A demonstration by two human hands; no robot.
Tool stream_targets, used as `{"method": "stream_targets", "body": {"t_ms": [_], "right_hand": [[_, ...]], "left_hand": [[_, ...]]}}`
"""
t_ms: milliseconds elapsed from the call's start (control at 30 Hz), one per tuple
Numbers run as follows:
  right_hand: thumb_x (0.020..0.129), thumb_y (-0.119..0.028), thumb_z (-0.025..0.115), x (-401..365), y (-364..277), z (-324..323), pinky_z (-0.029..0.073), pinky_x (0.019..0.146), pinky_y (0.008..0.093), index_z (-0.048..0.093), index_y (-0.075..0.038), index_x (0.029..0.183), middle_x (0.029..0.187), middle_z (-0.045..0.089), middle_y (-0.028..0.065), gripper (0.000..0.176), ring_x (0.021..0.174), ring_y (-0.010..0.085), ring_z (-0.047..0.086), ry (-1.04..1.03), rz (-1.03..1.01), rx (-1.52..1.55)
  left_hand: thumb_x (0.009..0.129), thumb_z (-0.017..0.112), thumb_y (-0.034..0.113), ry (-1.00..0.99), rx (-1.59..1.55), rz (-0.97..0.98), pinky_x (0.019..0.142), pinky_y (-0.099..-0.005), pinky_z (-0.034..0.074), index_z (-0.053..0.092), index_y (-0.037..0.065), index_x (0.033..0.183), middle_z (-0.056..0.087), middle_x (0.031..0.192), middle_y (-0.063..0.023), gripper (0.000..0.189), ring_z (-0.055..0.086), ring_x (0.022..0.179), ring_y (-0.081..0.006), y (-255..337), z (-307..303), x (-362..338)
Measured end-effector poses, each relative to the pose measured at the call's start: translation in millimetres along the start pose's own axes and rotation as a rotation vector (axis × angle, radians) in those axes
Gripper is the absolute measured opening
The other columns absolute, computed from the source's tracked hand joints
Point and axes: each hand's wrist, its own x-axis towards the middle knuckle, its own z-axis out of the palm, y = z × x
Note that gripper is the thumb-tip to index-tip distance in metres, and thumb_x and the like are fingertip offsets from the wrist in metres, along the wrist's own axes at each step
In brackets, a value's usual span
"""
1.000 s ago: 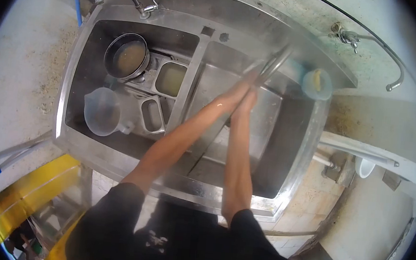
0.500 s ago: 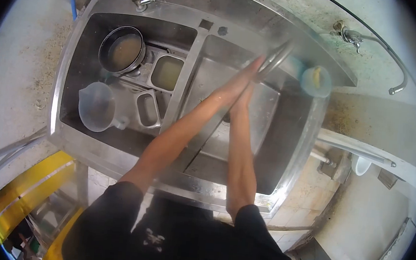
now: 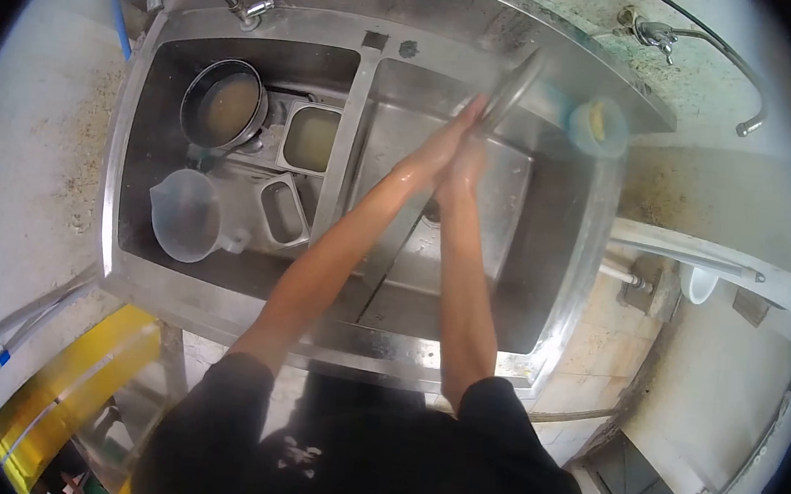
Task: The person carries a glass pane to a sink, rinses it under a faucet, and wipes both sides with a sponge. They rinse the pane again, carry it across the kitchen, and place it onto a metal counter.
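Observation:
Over the right basin (image 3: 500, 176), both my hands are close together at a metal object (image 3: 513, 88), seen edge-on and blurred. My left hand (image 3: 442, 148) reaches its lower left side with the fingers pointing up along it. Beside it, my right hand (image 3: 462, 166) is at the object's lower end, its fingers mostly hidden. A long thin dark line runs down from the hands across the basin. To the right, a translucent tub (image 3: 599, 126) with something yellow inside stands on the sink's back right corner.
The left basin (image 3: 158, 113) holds a round pot (image 3: 226, 105) with cloudy liquid, a rectangular metal pan (image 3: 312, 138) with liquid, a smaller pan (image 3: 284, 211) and a translucent jug (image 3: 187, 216). Taps stand behind the sink (image 3: 256, 7) and on the wall (image 3: 657, 35).
The camera view has shifted slightly. My hands and the metal object have moved a little left, and the object now looks narrower and more edge-on.

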Motion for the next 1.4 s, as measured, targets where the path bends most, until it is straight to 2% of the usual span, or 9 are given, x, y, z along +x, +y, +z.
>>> {"method": "stream_targets", "body": {"t_ms": [67,233,333,533,733,1100,1133,1367,1400], "right_hand": [[0.095,-0.055,0.039,-8.2,-1.1,-4.8,0.042,0.088,0.0357,0.05,-0.006,0.118,0.106,0.054,0.0067,0.055,0.102,0.0189,0.051,-0.061,-0.02,0.064],[0.096,-0.051,0.037,2.9,10.2,-3.6,0.042,0.087,0.035,0.05,-0.006,0.116,0.102,0.053,0.0063,0.051,0.1,0.0184,0.051,-0.062,0.044,-0.086],[0.095,-0.059,0.033,-7.0,23.2,-20.1,0.04,0.094,0.0366,0.044,-0.005,0.129,0.118,0.051,0.0086,0.065,0.108,0.0222,0.05,-0.114,0.096,-0.06],[0.095,-0.057,0.035,-3.1,34.5,-35.4,0.04,0.094,0.0355,0.041,-0.008,0.132,0.121,0.049,0.0089,0.062,0.106,0.0227,0.049,-0.018,0.084,-0.025],[0.093,-0.057,0.039,10.7,37.4,-56.8,0.043,0.077,0.0321,0.051,-0.01,0.108,0.089,0.051,0.002,0.051,0.086,0.0167,0.05,-0.107,-0.008,-0.021],[0.099,-0.047,0.03,-9.3,-5.2,-1.3,0.041,0.095,0.0356,0.039,-0.002,0.133,0.12,0.05,0.0104,0.057,0.109,0.0215,0.051,-0.078,-0.087,0.137],[0.099,-0.047,0.032,10.4,11.8,-12.4,0.041,0.094,0.0353,0.04,0.001,0.131,0.117,0.051,0.011,0.059,0.107,0.022,0.052,-0.087,-0.058,0.13],[0.098,-0.048,0.037,-7.6,0.5,6.3,0.036,0.101,0.0352,0.04,0.003,0.132,0.123,0.049,0.012,0.061,0.117,0.0217,0.046,-0.034,-0.114,-0.156],[0.1,-0.036,0.038,17.3,31.2,-34.5,0.045,0.082,0.0302,0.055,-0.001,0.113,0.102,0.056,0.008,0.041,0.096,0.0176,0.055,-0.15,-0.135,-0.248]], "left_hand": [[0.097,0.033,0.053,0.014,0.1,-0.453,0.108,-0.0357,0.026,0.036,-0.003,0.139,0.039,0.141,-0.0196,0.069,0.038,0.129,-0.0283,-28.2,-11.9,7.9],[0.095,0.032,0.057,0.077,-0.1,-0.371,0.108,-0.0365,0.025,0.035,-0.002,0.139,0.037,0.142,-0.0218,0.074,0.037,0.129,-0.0289,-8.7,-6.1,15.6],[0.096,0.032,0.052,-0.59,0.325,-0.667,0.107,-0.0347,0.028,0.039,0.001,0.138,0.041,0.14,-0.0206,0.066,0.04,0.128,-0.0286,-49.3,-53.3,45.3],[0.098,0.033,0.045,0.067,-0.001,-0.225,0.107,-0.0344,0.029,0.044,0.004,0.136,0.045,0.137,-0.0193,0.057,0.041,0.129,-0.0286,-87.9,-11.6,-8.4],[0.097,0.037,0.038,0.077,0.331,-0.366,0.111,-0.035,0.024,0.046,0.006,0.135,0.042,0.142,-0.0158,0.051,0.034,0.134,-0.0271,-54.5,-8.0,-41.1],[0.09,0.045,0.058,-0.114,0.109,-0.276,0.111,-0.0334,0.021,0.038,0.003,0.141,0.036,0.145,-0.0175,0.075,0.031,0.136,-0.0266,14.9,-11.1,-1.4],[0.091,0.046,0.055,-0.039,-0.107,-0.332,0.106,-0.0327,0.031,0.044,0.002,0.136,0.046,0.136,-0.0161,0.069,0.043,0.126,-0.0226,-129.1,-40.4,46.0],[0.098,0.037,0.04,0.043,-0.359,-0.457,0.108,-0.0331,0.026,0.042,-0.001,0.137,0.045,0.138,-0.0139,0.056,0.039,0.129,-0.0215,-0.6,-3.2,7.2],[0.098,0.036,0.042,0.025,-0.27,-0.313,0.11,-0.034,0.023,0.035,-0.001,0.141,0.038,0.143,-0.0161,0.061,0.033,0.133,-0.0236,7.8,0.5,-3.0]]}}
